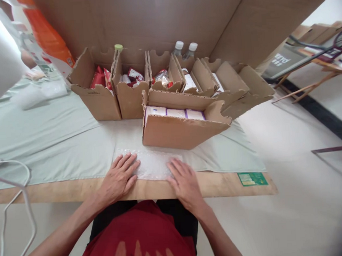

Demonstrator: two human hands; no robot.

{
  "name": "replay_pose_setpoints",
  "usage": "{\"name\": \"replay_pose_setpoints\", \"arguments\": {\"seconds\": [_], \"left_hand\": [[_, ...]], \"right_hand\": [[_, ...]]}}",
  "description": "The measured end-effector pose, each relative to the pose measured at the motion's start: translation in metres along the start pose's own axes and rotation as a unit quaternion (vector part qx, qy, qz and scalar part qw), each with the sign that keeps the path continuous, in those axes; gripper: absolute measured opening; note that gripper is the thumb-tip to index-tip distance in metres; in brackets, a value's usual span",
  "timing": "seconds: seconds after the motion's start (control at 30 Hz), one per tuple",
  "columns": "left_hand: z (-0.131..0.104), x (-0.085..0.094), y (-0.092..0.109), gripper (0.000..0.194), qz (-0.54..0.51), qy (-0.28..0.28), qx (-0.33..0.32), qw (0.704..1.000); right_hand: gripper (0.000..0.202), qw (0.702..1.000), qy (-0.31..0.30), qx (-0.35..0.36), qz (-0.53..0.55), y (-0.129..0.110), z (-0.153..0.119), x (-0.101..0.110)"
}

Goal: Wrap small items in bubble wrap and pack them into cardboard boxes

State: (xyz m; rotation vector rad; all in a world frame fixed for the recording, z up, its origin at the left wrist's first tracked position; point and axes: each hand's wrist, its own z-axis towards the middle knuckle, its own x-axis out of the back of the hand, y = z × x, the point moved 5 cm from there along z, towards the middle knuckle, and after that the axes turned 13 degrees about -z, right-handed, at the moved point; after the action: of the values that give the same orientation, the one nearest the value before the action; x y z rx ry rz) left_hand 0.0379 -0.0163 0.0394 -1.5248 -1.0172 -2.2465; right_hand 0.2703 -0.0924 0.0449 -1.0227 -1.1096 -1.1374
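A flat piece of clear bubble wrap [152, 165] lies at the table's front edge, between my two hands. My left hand [120, 178] rests flat on its left end with the fingers spread. On the right end lies my right hand [186, 180], a little blurred, its fingers stretched out over the wrap. Just beyond the wrap stands a long cardboard box [182, 131]. Inside it sit several white packs [176, 113] with purple edges, side by side.
Behind stands a row of open cardboard bins [105, 102] with red packets [99, 78] and other packages. White-capped bottles [192, 48] show behind them. More bubble wrap [39, 94] lies at the left, near a white cable [27, 196]. A tall cardboard panel [142, 18] closes off the back.
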Motion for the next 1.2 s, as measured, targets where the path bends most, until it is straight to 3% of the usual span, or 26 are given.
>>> {"name": "replay_pose_setpoints", "arguments": {"seconds": [0.1, 0.2, 0.33, 0.5, 0.73, 0.87, 0.93, 1.07, 1.2], "left_hand": [[-0.002, 0.006, 0.001, 0.043, -0.020, 0.020, -0.010, 1.000], [-0.004, 0.022, 0.003, 0.036, -0.048, 0.090, -0.005, 0.995], [-0.020, 0.044, -0.008, 0.030, -0.014, 0.165, 0.072, 0.984], [-0.035, 0.048, -0.030, 0.042, 0.065, 0.135, 0.208, 0.967], [-0.013, 0.046, -0.025, 0.024, -0.131, 0.135, 0.294, 0.937], [-0.019, 0.048, -0.021, 0.028, -0.163, 0.134, 0.330, 0.920], [-0.027, 0.049, -0.022, 0.038, -0.200, 0.146, 0.362, 0.899], [-0.035, 0.049, -0.023, 0.080, -0.326, 0.182, 0.416, 0.829], [-0.034, 0.048, -0.020, 0.098, -0.417, 0.222, 0.450, 0.758]], "right_hand": [[0.038, 0.993, 0.073, -0.091, -0.032, 0.050, -0.038, 0.020], [0.033, 0.983, 0.118, -0.137, -0.016, 0.066, -0.044, 0.039], [0.034, 0.982, 0.092, -0.164, -0.025, 0.058, -0.011, 0.038], [0.027, 0.978, 0.024, -0.205, -0.021, 0.049, 0.019, 0.019], [0.017, 0.972, 0.038, -0.189, 0.135, 0.028, 0.025, 0.016], [0.016, 0.951, 0.028, -0.229, 0.208, 0.034, 0.012, 0.019], [0.022, 0.932, 0.014, -0.254, 0.256, 0.038, 0.006, 0.018], [0.057, 0.883, 0.029, -0.290, 0.369, 0.043, 0.000, 0.016], [0.063, 0.872, 0.015, -0.297, 0.388, 0.044, -0.003, 0.011]]}}
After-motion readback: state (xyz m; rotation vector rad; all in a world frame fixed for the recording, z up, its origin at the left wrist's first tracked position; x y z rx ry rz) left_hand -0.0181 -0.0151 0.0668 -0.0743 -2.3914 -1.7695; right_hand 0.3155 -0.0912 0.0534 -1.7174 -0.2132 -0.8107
